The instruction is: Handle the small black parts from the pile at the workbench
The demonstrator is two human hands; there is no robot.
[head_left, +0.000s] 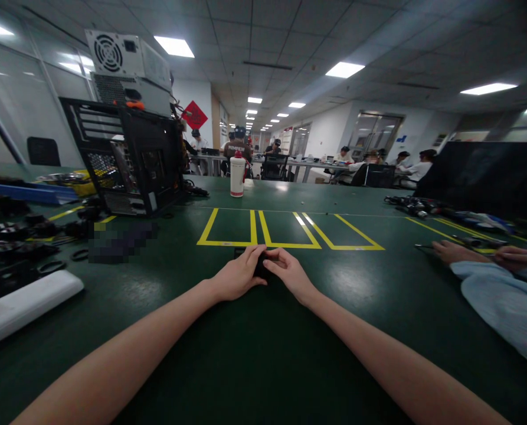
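Note:
Near the middle of the green table (157, 330), my left hand (241, 273) has its fingers closed round a small black object (261, 268). Opposite it, my right hand (290, 271) pinches the same object from the right side. The hands nearly touch, and their fingers cover most of the object, so its exact shape cannot be made out. Just beyond them, three yellow tape outlines (290, 245) are marked on the table.
A black computer case (150, 200) with power supplies (133, 56) on top stands at the back left. A white bottle (237, 177) is behind the outlines. Black parts and a white bar (33, 304) lie left. Another person's hands (455, 252) are at the right.

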